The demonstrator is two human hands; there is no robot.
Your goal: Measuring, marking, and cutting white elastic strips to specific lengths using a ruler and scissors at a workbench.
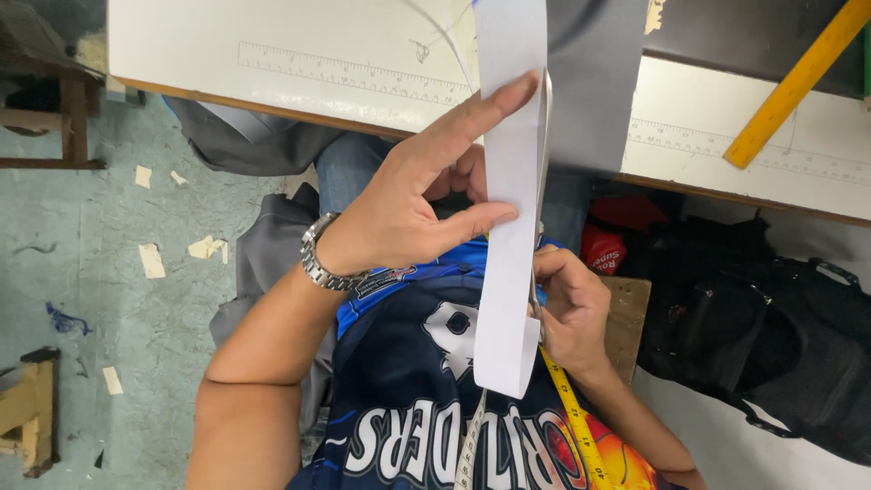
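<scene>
The long white paper strip (508,191) runs from the far bench (299,54) down to the lap. The left hand (417,204) pinches its left edge. The right hand (567,308), nearer, grips scissors (542,163) along its right edge.

A paper strip (508,227) hangs between both hands, table (272,45) beyond, wooden ruler (798,82) lying on its right.
</scene>
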